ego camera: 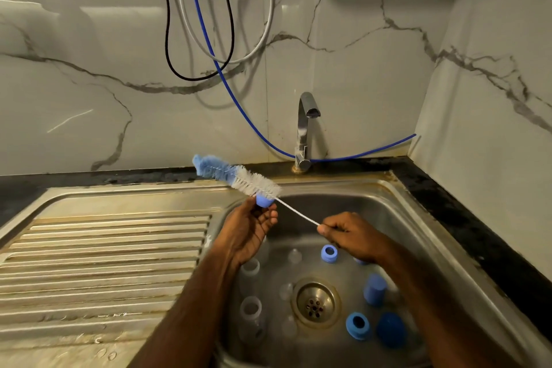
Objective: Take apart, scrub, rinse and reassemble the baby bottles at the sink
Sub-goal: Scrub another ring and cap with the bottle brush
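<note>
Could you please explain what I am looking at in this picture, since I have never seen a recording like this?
There is no machine here: a person wears a camera on the head, so the one picture looks forward and down at their own two hands over a steel sink. The left hand holds a small blue bottle part up against the bristles of a long bottle brush. The right hand pinches the brush's thin wire handle. In the basin lie the taken-apart pieces: clear bottles, blue rings and blue caps around the drain. The tap stands behind, with no water visibly running. A ribbed draining board lies to the left.
</note>
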`<state>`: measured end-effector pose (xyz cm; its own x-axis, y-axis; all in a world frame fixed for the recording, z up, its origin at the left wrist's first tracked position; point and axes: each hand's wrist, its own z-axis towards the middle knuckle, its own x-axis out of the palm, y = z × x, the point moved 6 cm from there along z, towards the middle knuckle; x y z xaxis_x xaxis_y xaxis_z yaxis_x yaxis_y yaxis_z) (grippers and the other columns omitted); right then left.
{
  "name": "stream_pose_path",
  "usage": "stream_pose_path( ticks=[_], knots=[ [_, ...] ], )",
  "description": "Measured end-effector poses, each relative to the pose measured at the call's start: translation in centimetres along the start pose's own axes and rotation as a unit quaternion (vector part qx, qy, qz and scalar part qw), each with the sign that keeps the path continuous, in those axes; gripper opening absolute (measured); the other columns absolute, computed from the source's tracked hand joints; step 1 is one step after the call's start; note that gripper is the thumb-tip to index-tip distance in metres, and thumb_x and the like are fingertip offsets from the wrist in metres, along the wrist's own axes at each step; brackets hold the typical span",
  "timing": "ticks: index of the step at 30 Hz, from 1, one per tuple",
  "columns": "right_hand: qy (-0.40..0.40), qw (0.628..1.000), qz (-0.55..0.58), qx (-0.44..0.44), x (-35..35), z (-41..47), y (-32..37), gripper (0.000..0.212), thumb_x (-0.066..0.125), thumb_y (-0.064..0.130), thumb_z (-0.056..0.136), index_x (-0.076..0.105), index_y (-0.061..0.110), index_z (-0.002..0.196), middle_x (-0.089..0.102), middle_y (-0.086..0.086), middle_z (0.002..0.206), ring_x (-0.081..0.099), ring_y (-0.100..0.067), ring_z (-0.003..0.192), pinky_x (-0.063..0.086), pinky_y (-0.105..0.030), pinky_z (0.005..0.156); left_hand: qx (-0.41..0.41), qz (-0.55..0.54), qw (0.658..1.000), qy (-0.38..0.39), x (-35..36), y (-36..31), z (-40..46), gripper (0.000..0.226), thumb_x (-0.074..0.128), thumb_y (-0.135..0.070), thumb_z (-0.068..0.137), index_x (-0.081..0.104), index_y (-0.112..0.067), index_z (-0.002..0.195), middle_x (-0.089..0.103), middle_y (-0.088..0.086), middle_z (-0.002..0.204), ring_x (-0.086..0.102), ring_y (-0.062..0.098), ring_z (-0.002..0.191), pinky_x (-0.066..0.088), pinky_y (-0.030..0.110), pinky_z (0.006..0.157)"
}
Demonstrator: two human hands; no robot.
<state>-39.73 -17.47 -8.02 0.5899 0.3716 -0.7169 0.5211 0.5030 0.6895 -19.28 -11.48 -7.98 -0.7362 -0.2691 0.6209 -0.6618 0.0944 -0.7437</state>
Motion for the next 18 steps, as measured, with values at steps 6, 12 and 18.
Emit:
stream_pose_path(
  ticks=[6,12,18],
  knots=[
    [-0.067,0.997,-0.03,0.033,-0.8,0.0,-1.2,0.039,0.054,0.032,0.101,0.055,0.018,0.065,0.049,0.002,0.056,0.044,-0.002,0.053,0.041,-0.032,0.059,-0.01,0.042,0.998,0.037,1.3,0.6,-0.5,0.047,0.046,-0.04,0.102,0.064,0.002,0.115,0.066,0.014,0.084,0.063,0.017,0.068,0.059,0.024,0.061],
    [0.012,0.999,0.019,0.027,-0.2,-0.2,-1.0,0.04,0.054,0.03,0.101,0.057,0.009,0.068,0.051,0.0,0.059,0.048,-0.006,0.057,0.043,-0.026,0.061,0.006,-0.016,1.0,0.015,-0.5,-0.5,0.3,0.049,0.045,-0.04,0.104,0.06,0.0,0.128,0.071,0.015,0.09,0.068,0.017,0.073,0.061,0.025,0.065],
    [-0.043,0.999,-0.019,0.025,0.3,-0.1,-0.8,0.039,0.052,0.031,0.102,0.057,0.02,0.066,0.056,0.0,0.059,0.051,-0.007,0.056,0.049,-0.037,0.065,0.005,0.047,0.998,0.028,1.0,0.5,-0.5,0.041,0.048,-0.034,0.102,0.063,0.001,0.119,0.069,0.016,0.091,0.064,0.02,0.077,0.061,0.026,0.066]
  ],
)
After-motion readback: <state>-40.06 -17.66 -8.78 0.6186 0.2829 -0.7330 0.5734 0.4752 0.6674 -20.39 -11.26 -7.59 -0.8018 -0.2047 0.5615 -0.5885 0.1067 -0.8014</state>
